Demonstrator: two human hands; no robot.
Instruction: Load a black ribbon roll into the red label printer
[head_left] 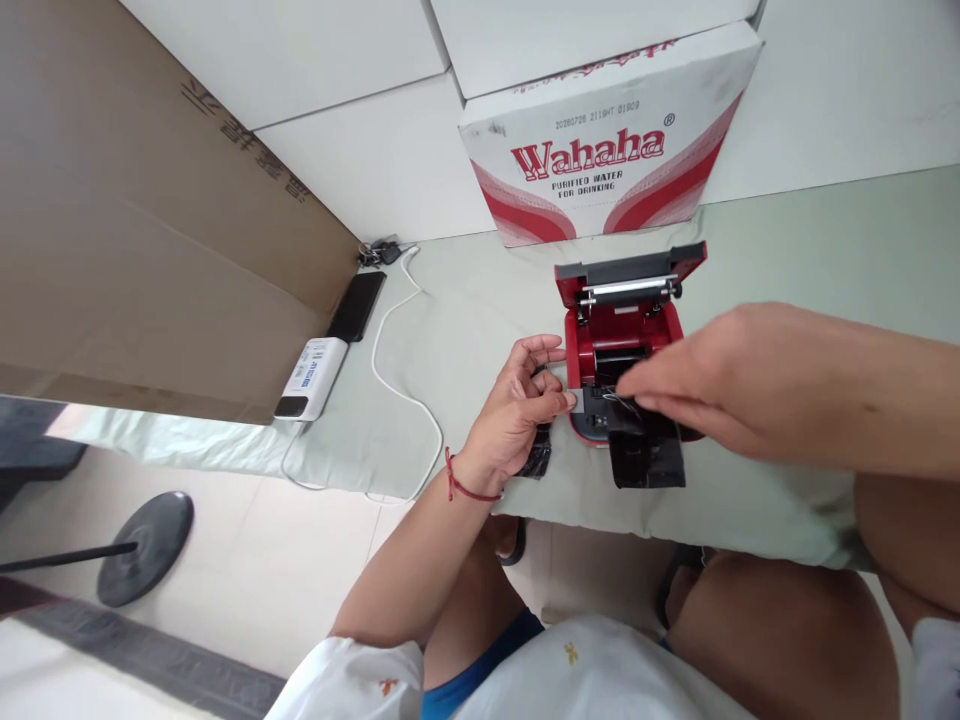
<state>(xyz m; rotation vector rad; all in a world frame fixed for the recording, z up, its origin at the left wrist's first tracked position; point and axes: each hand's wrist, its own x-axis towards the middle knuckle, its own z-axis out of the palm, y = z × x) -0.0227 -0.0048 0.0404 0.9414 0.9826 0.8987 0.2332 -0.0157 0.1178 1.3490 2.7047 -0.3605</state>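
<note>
Over the front of the open red printer [611, 330], black film [646, 462] hangs lengthwise toward six o'clock, pinched by the nearer right hand [716, 385]. At eight o'clock, the left hand [517, 400] touches the printer, grip unclear.

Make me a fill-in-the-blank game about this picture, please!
1. The dark-edged red lid of the small, boxy red-and-black machine isn't shut; it's ____.
2. The white cardboard box with red print shows the big brand name ____.
3. The person's bare right hand is over the machine, while the ____ wrist wears a thin red cord bracelet.
4. The smooth, pale cloth under the machine is coloured ____.

Missing words: open; Wahaha; left; green.
</note>
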